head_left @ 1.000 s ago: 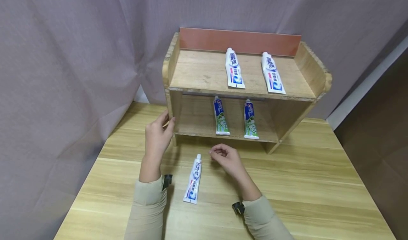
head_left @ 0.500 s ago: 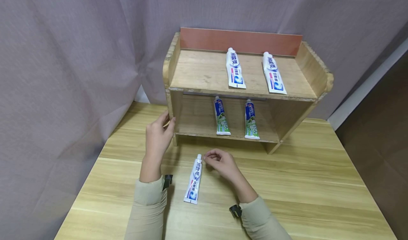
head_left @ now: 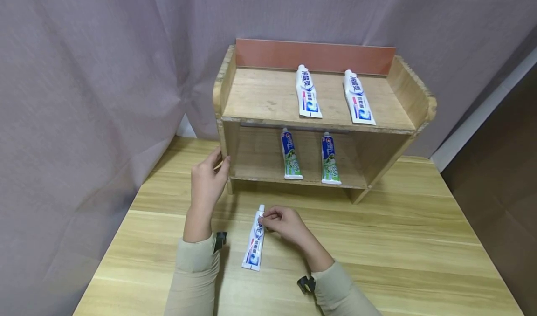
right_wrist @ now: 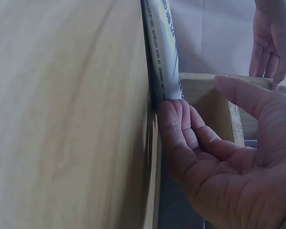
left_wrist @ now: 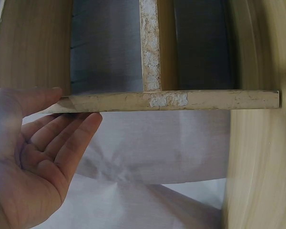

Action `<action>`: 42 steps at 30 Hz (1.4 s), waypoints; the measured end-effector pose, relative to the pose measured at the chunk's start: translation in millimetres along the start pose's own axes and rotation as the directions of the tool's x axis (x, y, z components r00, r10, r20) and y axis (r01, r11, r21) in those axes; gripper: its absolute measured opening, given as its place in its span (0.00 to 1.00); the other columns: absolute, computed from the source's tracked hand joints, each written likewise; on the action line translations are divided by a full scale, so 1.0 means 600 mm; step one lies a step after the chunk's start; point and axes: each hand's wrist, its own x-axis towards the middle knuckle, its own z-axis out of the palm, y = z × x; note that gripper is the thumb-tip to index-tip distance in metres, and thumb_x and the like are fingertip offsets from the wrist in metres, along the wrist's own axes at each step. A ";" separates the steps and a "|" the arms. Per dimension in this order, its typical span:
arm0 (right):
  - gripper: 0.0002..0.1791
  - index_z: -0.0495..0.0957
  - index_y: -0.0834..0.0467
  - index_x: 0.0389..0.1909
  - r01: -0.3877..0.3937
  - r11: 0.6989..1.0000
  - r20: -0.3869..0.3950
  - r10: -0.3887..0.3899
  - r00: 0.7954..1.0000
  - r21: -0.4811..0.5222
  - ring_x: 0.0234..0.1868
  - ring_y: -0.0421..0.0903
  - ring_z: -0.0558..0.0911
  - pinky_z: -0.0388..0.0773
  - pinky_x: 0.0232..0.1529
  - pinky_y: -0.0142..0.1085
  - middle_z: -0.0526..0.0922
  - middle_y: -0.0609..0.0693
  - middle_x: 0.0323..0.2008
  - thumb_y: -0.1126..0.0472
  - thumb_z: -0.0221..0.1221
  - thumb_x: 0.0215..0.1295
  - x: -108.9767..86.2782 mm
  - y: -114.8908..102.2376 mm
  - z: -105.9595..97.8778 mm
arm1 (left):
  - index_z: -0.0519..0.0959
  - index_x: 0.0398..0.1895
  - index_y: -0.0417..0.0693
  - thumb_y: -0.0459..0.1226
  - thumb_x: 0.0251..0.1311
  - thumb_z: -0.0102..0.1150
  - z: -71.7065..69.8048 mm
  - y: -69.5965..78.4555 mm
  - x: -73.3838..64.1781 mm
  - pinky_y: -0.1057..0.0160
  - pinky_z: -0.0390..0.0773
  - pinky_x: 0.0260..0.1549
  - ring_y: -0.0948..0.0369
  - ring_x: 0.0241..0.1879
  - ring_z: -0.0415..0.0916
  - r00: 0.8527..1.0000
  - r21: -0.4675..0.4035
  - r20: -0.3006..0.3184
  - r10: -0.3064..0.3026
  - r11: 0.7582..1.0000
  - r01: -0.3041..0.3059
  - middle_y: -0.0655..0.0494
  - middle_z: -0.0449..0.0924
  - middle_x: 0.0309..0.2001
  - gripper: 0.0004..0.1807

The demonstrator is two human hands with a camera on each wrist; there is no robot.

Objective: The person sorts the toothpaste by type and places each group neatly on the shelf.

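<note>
A white-and-blue toothpaste tube [head_left: 253, 247] lies on the wooden table, cap toward the shelf. My right hand [head_left: 286, 223] is at its right side near the cap end. In the right wrist view, the fingertips [right_wrist: 169, 112] meet the tube [right_wrist: 163, 52] while the thumb [right_wrist: 238, 93] stays apart from it. My left hand [head_left: 206, 175] holds the left side panel of a small wooden shelf [head_left: 260, 99]. The left wrist view shows the thumb on one face of that panel [left_wrist: 205, 99] and the fingers [left_wrist: 81, 138] on the other.
Two white toothpaste tubes [head_left: 308, 92] [head_left: 358, 98] lie on the upper board. Two blue-and-green tubes [head_left: 291, 154] [head_left: 330, 158] lie on the lower one. A grey curtain [head_left: 105, 73] hangs behind, and a brown panel [head_left: 499, 176] stands at the right.
My right hand has moved left and slightly nearer to me, reaching the toothpaste tube on the table. The left hand stays on the shelf's side panel.
</note>
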 end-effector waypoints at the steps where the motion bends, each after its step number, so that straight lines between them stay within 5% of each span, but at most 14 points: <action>1: 0.16 0.83 0.66 0.41 -0.003 1.000 -0.003 0.003 1.000 -0.010 0.33 0.46 0.84 0.89 0.35 0.39 0.86 0.52 0.33 0.58 0.70 0.60 -0.001 0.001 0.001 | 0.80 0.59 0.38 0.34 0.68 0.61 0.000 0.000 0.000 0.63 0.88 0.45 0.47 0.51 0.83 1.000 0.001 0.000 0.001 1.000 -0.001 0.40 0.84 0.51 0.18; 18: 0.21 0.82 0.64 0.41 -0.042 0.981 0.037 0.050 0.998 -0.188 0.32 0.42 0.83 0.86 0.36 0.34 0.85 0.48 0.31 0.53 0.74 0.54 -0.003 0.009 0.022 | 0.80 0.59 0.37 0.33 0.68 0.62 0.000 -0.002 -0.001 0.64 0.88 0.44 0.47 0.50 0.84 1.000 -0.013 -0.013 0.014 1.000 -0.015 0.39 0.84 0.50 0.18; 42: 0.16 0.80 0.63 0.36 0.008 0.949 0.032 0.003 0.999 -0.315 0.27 0.39 0.79 0.83 0.28 0.29 0.81 0.45 0.26 0.55 0.72 0.57 -0.015 0.001 0.044 | 0.81 0.58 0.39 0.34 0.68 0.61 0.003 -0.006 -0.002 0.64 0.88 0.44 0.48 0.51 0.83 0.999 -0.003 -0.014 0.030 1.000 -0.030 0.40 0.84 0.51 0.17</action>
